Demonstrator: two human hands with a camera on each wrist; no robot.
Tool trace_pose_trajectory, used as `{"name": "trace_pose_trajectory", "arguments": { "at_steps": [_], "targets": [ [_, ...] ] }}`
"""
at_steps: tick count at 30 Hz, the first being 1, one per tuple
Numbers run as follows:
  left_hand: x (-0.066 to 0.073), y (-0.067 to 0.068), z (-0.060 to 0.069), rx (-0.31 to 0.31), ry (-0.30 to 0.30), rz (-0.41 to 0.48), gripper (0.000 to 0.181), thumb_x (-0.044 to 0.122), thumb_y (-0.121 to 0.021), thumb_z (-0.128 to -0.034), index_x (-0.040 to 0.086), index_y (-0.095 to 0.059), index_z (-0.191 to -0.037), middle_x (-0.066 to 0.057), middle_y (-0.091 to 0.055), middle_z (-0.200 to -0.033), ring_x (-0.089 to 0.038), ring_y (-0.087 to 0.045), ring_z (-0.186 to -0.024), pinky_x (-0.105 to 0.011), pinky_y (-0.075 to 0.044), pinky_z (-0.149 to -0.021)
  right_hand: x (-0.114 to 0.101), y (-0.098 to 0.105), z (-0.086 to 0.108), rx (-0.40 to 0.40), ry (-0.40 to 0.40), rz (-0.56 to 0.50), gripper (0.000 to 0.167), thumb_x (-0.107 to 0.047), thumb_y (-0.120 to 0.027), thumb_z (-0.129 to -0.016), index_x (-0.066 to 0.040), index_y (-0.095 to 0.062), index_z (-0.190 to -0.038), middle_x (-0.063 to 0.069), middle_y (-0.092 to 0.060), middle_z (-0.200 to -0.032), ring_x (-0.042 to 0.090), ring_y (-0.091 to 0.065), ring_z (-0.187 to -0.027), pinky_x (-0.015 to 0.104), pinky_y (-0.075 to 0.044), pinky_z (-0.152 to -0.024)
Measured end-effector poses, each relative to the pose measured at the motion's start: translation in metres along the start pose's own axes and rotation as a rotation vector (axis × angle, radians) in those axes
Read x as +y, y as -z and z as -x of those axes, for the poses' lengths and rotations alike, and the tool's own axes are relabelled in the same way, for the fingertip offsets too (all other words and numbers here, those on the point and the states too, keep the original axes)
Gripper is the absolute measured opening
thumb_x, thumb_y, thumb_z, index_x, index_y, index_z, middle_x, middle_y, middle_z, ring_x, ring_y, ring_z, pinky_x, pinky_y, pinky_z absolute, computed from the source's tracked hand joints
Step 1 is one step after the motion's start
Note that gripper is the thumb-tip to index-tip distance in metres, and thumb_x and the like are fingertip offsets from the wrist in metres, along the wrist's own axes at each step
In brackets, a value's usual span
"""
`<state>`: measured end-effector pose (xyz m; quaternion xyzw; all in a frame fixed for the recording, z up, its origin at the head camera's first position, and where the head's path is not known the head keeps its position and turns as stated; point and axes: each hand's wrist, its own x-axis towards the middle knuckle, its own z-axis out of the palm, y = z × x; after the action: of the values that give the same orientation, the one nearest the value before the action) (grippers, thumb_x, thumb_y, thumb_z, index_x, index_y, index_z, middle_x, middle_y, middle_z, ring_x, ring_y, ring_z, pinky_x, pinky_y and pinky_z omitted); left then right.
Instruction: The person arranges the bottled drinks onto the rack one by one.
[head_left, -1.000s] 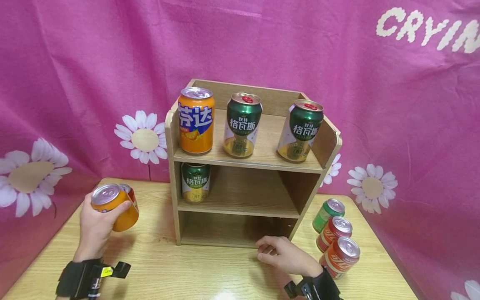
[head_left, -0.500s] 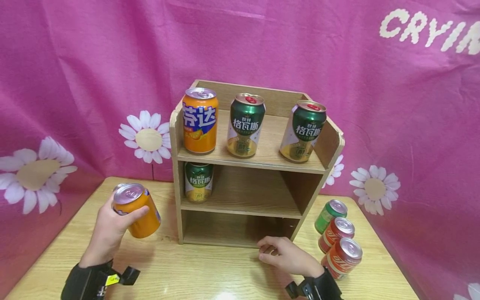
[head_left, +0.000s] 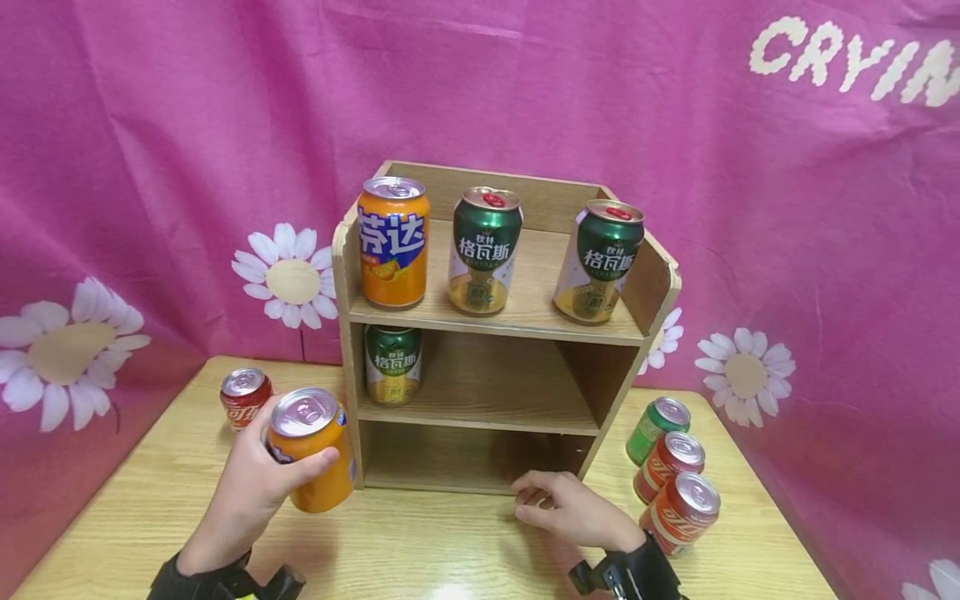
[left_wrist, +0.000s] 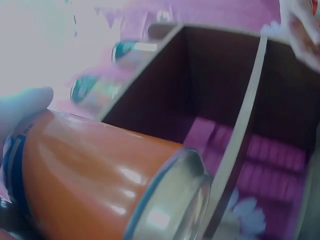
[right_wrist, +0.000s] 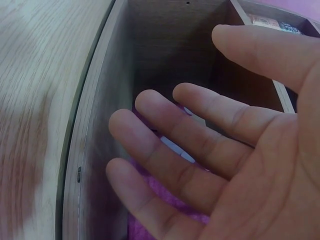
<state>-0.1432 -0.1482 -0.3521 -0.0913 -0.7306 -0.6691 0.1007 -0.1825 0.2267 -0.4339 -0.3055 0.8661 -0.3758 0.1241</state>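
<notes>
My left hand grips an orange soda can, slightly tilted and held above the table at the shelf's lower left corner. In the left wrist view the same can shows its bare metal bottom toward the shelf. My right hand holds nothing and rests by the shelf's lower right front; in the right wrist view its fingers are loosely bent before a compartment. On the wooden shelf, the top level bears another orange can and two green-and-gold cans. A similar green can stands at the middle level's left.
A red can stands on the table behind my left hand. To the right of the shelf, a green can and two red cans form a row. A pink flowered cloth hangs behind and at the sides.
My left hand has moved right and toward me with the orange can, nearing the shelf. The red can behind it has come into fuller view. My right hand stays in place.
</notes>
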Motion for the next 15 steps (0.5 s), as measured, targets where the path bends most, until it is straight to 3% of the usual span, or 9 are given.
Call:
{"name": "trace_pose_trajectory", "arguments": {
  "at_steps": [7, 11, 15],
  "targets": [
    [0.012, -0.037, -0.002, -0.123, -0.026, 0.022, 0.065, 0.0, -0.074, -0.0749, 0.0, -0.043, -0.131, -0.016, -0.056, -0.114, -0.018, -0.058, -0.098, -0.031, -0.049, -0.082, -0.002, 0.001, -0.001, 0.001, -0.01, -0.002, 0.027, -0.022, -0.059, -0.094, -0.002, -0.061, -0.111, -0.003, -0.063, -0.096, 0.008, -0.06, -0.086, 0.027, -0.05, -0.074],
    [0.012, -0.057, -0.012, -0.184, -0.073, 0.013, 0.065, 0.002, -0.077, -0.0725, 0.001, -0.045, -0.129, -0.015, -0.058, -0.112, -0.025, -0.058, -0.098, -0.038, -0.048, -0.084, -0.001, 0.0, -0.001, 0.007, -0.003, 0.006, 0.026, -0.022, -0.059, -0.094, -0.002, -0.061, -0.111, -0.004, -0.062, -0.095, 0.008, -0.06, -0.086, 0.026, -0.05, -0.074],
    [0.012, -0.073, -0.023, -0.204, -0.093, -0.025, 0.067, 0.007, -0.08, -0.0712, 0.004, -0.046, -0.129, -0.012, -0.059, -0.111, -0.025, -0.058, -0.099, -0.041, -0.046, -0.086, 0.001, -0.001, 0.0, 0.014, 0.002, 0.013, 0.026, -0.022, -0.059, -0.094, -0.002, -0.062, -0.111, -0.005, -0.062, -0.095, 0.007, -0.06, -0.086, 0.026, -0.05, -0.074]
  ]
}}
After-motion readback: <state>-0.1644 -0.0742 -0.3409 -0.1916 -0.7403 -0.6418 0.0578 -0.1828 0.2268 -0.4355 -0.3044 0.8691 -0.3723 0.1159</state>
